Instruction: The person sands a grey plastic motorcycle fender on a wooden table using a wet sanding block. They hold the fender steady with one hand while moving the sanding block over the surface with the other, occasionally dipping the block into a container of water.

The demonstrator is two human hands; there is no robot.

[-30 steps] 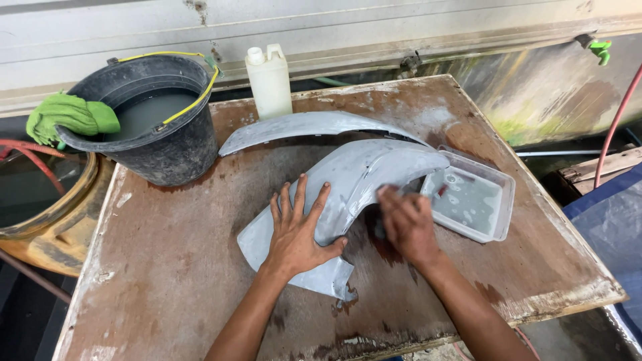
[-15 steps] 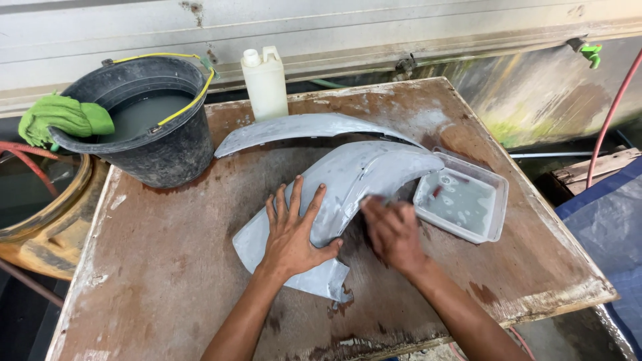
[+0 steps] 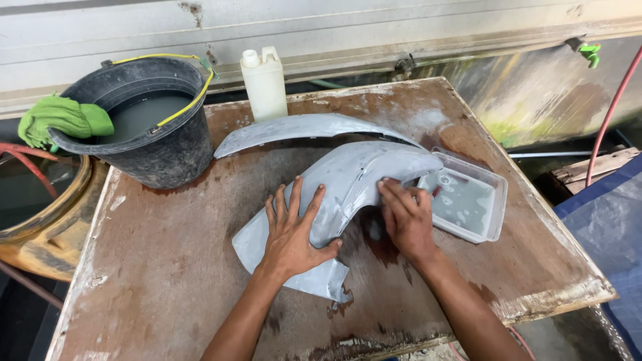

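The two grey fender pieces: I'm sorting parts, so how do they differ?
The near fender is wide and deeply arched, with both hands, left hand and right hand, on it. The far fender is a slim, shallow strip, untouched. Both are matte grey and lie on the wet wooden table.

White plastic jug (image 3: 265, 82) with two caps, upright at the table's (image 3: 167, 267) far edge, no label visible

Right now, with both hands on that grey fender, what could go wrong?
The right hand rubs the grey fender right beside the clear tray of water; a wider stroke could knock it and spill it. The left hand presses flat on a wet curved surface, so the fender may slip on the wooden table. The second fender lies close behind and could get nudged.
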